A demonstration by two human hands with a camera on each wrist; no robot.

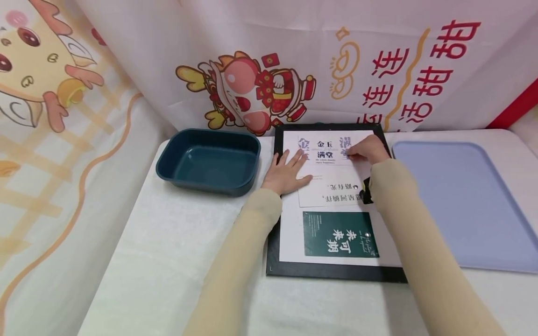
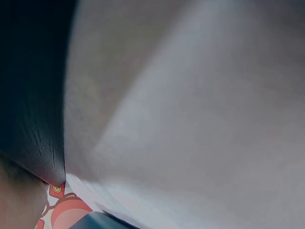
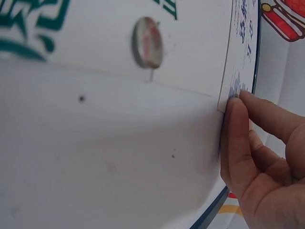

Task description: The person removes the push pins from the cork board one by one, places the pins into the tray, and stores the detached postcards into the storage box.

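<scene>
A black-framed white board (image 1: 290,242) lies on the table with three cards on it. My left hand (image 1: 286,172) rests with spread fingers on the board and the left end of the top card (image 1: 325,154), which has purple and black print. At that card's right end, my right hand (image 1: 371,149) pinches a tiny thing, apparently a thumbtack, mostly hidden between thumb and finger; the right wrist view shows the fingertips (image 3: 234,102) right at the print. A round metal thumbtack (image 3: 147,43) sticks in the white middle card (image 1: 328,193). Another thumbtack (image 1: 367,234) sits on the green card (image 1: 336,238).
Left of the board stands a dark teal bin (image 1: 206,186). To its right lies a pale blue tray (image 1: 475,200), partly behind my right sleeve. A small black and yellow object (image 1: 365,191) shows beside the right wrist. Printed cloth (image 1: 328,60) hangs behind the table.
</scene>
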